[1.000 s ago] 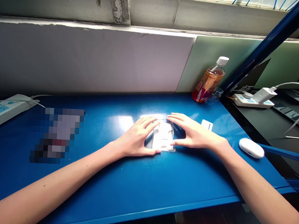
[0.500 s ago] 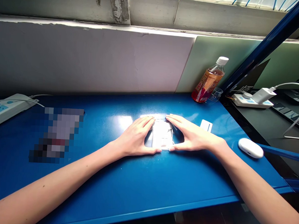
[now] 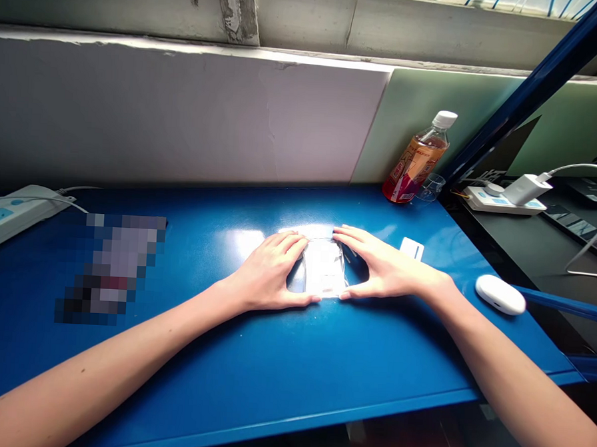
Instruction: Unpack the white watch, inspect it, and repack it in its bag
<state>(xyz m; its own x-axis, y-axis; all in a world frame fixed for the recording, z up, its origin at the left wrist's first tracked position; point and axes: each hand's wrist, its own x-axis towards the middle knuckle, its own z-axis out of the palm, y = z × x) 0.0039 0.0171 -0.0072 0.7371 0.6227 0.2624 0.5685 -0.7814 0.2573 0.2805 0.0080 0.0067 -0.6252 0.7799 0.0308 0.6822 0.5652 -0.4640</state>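
Observation:
A small, shiny packet [image 3: 325, 268] with see-through edges and a bright white middle lies on the blue desk [image 3: 291, 363]. Glare washes out its contents. My left hand [image 3: 279, 270] holds its left side, thumb at the near corner and fingers at the far one. On the right side, my right hand [image 3: 376, 264] grips it likewise, thumb near and fingertips at the far corner. Both palms stay apart from the packet, and a gap shows between each palm and its edge. Beside my right wrist is a small white card [image 3: 411, 249], partly covered by the hand.
A drink bottle [image 3: 416, 164] with a white cap stands at the back right beside a clear cup-like piece [image 3: 432, 188]. A white earbud case [image 3: 500, 295] sits near the right edge. Power strips [image 3: 23, 210] and a pixelated object [image 3: 121, 261] are on the left and right sides.
Almost nothing differs. My hands keep their places at the packet's sides, with the fingertips very slightly farther apart; the view has shifted a little.

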